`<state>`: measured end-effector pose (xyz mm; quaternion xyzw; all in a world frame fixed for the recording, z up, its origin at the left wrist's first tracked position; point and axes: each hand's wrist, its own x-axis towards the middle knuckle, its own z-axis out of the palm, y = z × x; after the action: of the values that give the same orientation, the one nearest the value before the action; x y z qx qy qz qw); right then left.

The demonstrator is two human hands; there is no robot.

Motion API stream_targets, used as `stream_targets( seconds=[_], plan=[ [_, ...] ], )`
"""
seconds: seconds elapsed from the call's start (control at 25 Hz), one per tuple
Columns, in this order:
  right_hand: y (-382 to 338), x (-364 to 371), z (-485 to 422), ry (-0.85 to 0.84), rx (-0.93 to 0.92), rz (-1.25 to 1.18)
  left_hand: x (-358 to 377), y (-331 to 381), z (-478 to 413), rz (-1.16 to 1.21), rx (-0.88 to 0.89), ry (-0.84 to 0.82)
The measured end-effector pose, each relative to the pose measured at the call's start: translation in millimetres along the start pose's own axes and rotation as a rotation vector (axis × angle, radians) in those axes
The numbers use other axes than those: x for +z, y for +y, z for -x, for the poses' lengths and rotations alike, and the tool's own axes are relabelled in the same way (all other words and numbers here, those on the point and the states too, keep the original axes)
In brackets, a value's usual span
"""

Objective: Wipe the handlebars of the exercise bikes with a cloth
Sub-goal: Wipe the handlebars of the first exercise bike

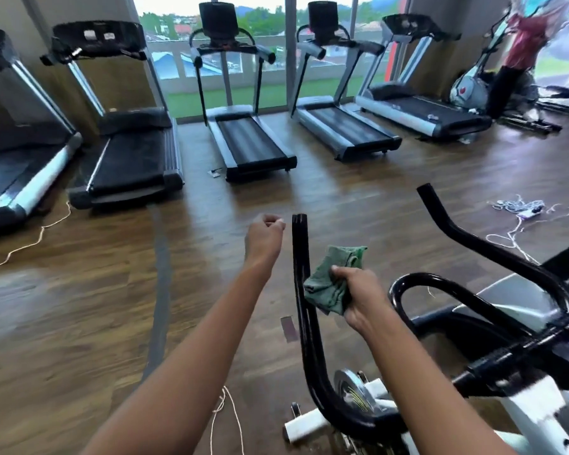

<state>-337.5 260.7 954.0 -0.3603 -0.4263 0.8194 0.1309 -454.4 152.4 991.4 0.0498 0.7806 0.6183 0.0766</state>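
Right hand (pixel 358 293) grips a green cloth (pixel 334 285) against the handlebar (pixel 300 254); left hand (pixel 265 234), curled empty, hovers left of it.

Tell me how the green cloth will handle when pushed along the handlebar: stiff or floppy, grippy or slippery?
Likely floppy: the green cloth bunches and folds in the right hand, corners drooping. Probably light, since a few curled fingers hold it. It may slide easily on the glossy black handlebar, so it needs a firm wrap.

No text is legible; pale patches on a treadmill console (pixel 96 36) may be labels, blurred.
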Motion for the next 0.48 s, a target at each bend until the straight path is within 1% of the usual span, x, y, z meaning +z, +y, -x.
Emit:
stream_targets(
  seconds=[0.16,0.24,0.28,0.36,0.4,0.44,0.48],
  plan=[
    [-10.1,39.1,-14.6,0.275,-0.291,0.400,10.8,4.5,-49.4,-0.029,-0.046,-0.329],
    [-18.4,56.8,-14.2,0.380,-0.468,0.631,16.8,8.8,-59.1,0.017,-0.065,-0.423],
    [-18.0,65.6,-15.0,0.401,-0.578,0.716,17.8,10.0,-64.0,0.049,-0.080,-0.455],
    [-0.9,80.4,-16.4,0.318,-0.748,0.915,19.2,6.0,-72.2,0.113,-0.134,-0.500],
    [13.5,87.1,-17.1,0.274,-0.762,1.078,18.3,3.7,-75.1,0.136,-0.160,-0.508],
    [28.3,90.2,-18.8,0.255,-0.733,1.234,17.4,1.0,-77.7,0.147,-0.178,-0.519],
    [38.2,91.8,-18.7,0.251,-0.683,1.333,17.0,-2.0,-80.5,0.147,-0.188,-0.552]
  ],
)
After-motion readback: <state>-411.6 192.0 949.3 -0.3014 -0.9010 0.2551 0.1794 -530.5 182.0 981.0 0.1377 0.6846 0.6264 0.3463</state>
